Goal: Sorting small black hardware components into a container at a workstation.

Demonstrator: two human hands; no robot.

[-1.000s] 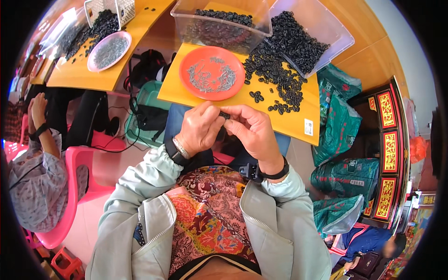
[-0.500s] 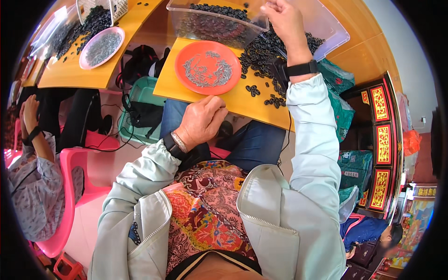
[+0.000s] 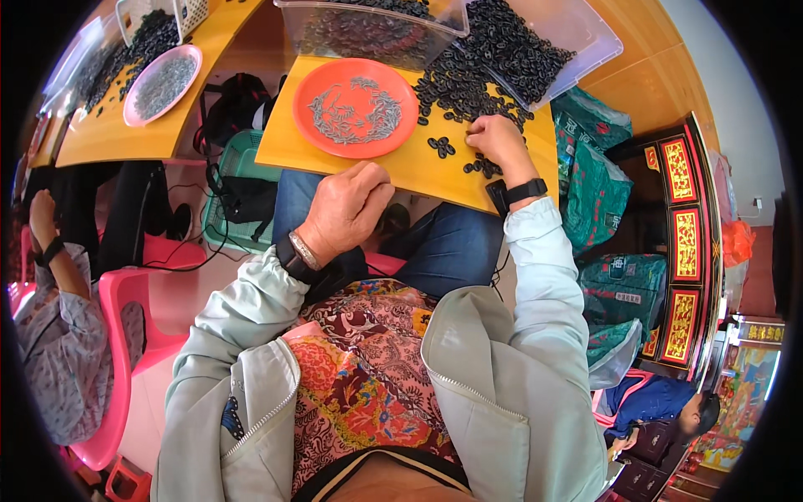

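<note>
My left hand [image 3: 347, 211] is closed in a fist just off the near edge of the table, below the orange plate [image 3: 308, 140]. Whatever sits inside its fingers, if anything, is hidden. Small grey metal pieces [image 3: 381, 119], thin like screws, lie in a ring on that plate. My right hand [image 3: 500, 142] reaches low over the table, thumb and fingers together, among small black oval parts [image 3: 456, 94]. What it pinches cannot be made out. A small cluster of black parts [image 3: 441, 147] lies left of it, and another cluster [image 3: 483, 166] sits just below it.
A clear plastic box [image 3: 368, 38] of black parts stands behind the plate; a tilted clear bin [image 3: 585, 58] spills more at right. Green bags [image 3: 598, 197] stand beside the table. At left, a person [image 3: 63, 326] sits by another table [image 3: 109, 138] holding a pink plate [image 3: 196, 57].
My right hand has come down from beside the clear box to the black parts nearer me. My left hand stays closed in much the same place. The view has shifted slightly.
</note>
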